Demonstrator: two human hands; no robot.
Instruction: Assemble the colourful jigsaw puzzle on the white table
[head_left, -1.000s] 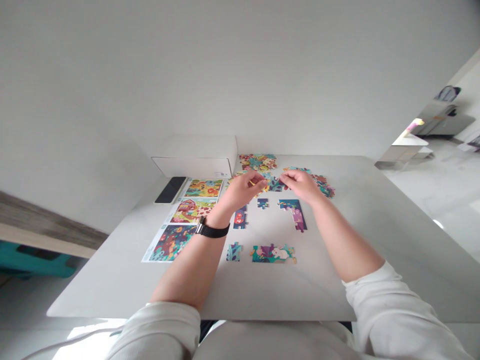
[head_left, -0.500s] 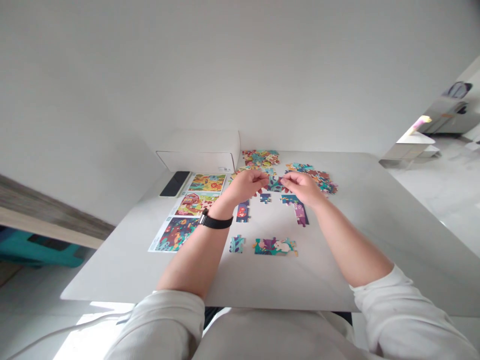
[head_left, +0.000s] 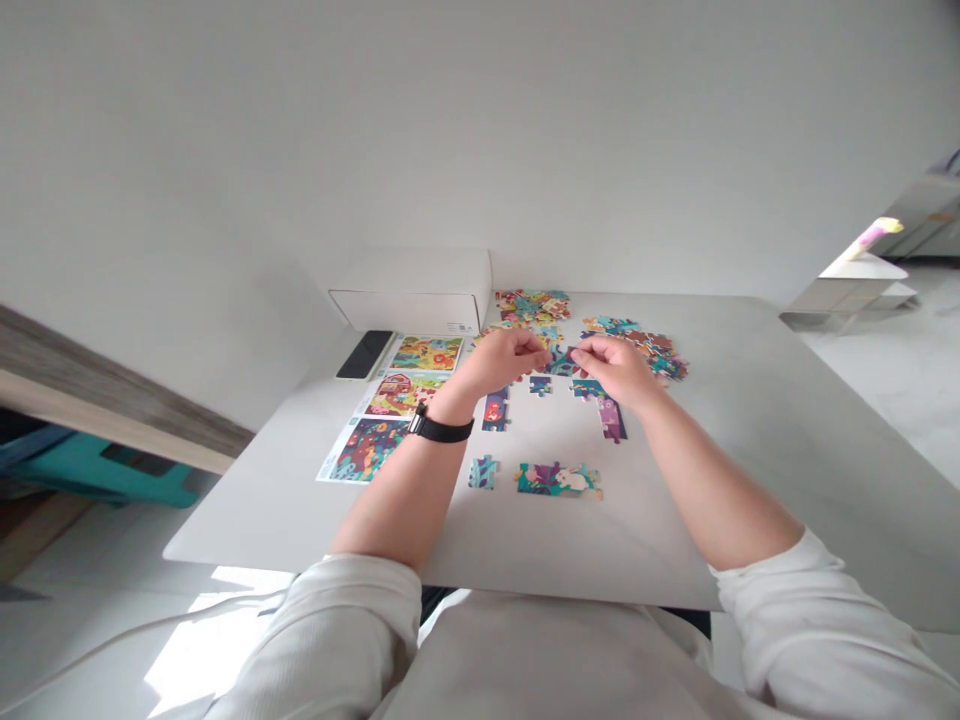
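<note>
My left hand [head_left: 508, 362], with a black watch [head_left: 442, 430] on its wrist, is closed in a pinch on the left side of a dark teal and purple puzzle piece [head_left: 559, 361]. From the right, my right hand [head_left: 616, 370] pinches the same small patch; whether it is one piece or two joined cannot be made out. Just below lie a small blue puzzle piece [head_left: 540, 386], a purple strip with a red figure [head_left: 496, 410] and a corner section [head_left: 613, 418]. Closer to me are a leafy teal piece [head_left: 484, 472] and a joined strip with a white rabbit [head_left: 559, 479].
Loose puzzle pieces [head_left: 534, 305] lie in a heap at the back, with another heap [head_left: 656, 352] on the right. Picture sheets [head_left: 367, 450] and a phone [head_left: 365, 355] are on the left. A white box [head_left: 409, 300] stands against the wall.
The view has shifted slightly, so the table sits a little higher and further right. Both hands stay together over the same spot, still pinching the puzzle piece.
</note>
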